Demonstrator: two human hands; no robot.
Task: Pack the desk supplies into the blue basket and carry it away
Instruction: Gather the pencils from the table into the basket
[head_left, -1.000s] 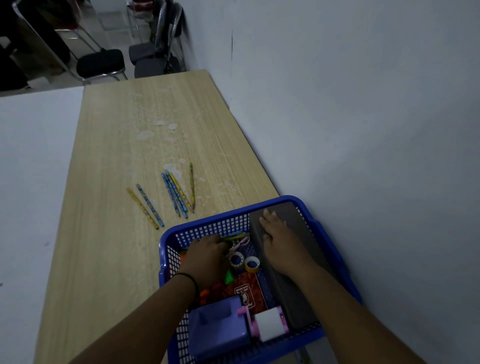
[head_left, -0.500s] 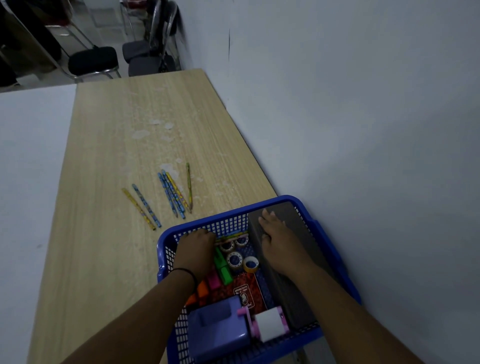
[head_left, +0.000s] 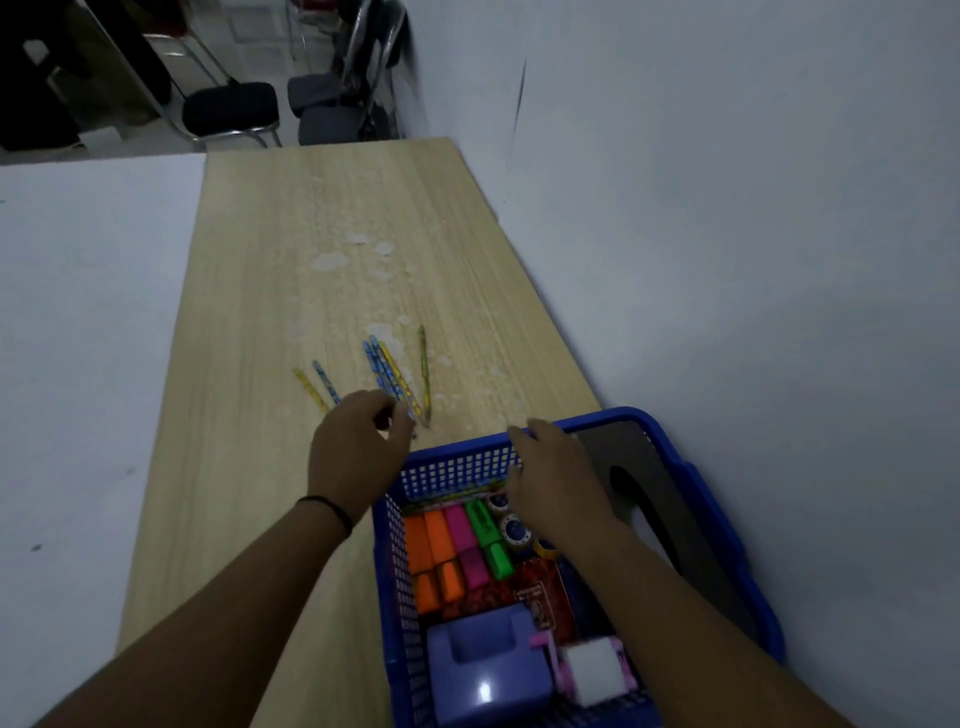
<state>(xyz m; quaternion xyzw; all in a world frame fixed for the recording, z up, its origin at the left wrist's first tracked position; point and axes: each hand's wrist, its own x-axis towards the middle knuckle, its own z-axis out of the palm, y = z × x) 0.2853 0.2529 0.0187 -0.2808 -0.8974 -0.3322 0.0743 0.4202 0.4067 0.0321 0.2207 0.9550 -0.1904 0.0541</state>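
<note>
Now that the left hand (head_left: 358, 452) has left the blue basket (head_left: 457, 470), it hovers over the loose pencils (head_left: 395, 374) on the desk (head_left: 249, 364), fingers curled, holding nothing. Right hand (head_left: 558, 478) rests flat on the rim. Pencils likely go next.

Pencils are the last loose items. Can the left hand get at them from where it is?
Probably yes: the left hand hovers at the near ends of the patterned blue and yellow pencils on the wooden desk, with nothing between.
</note>
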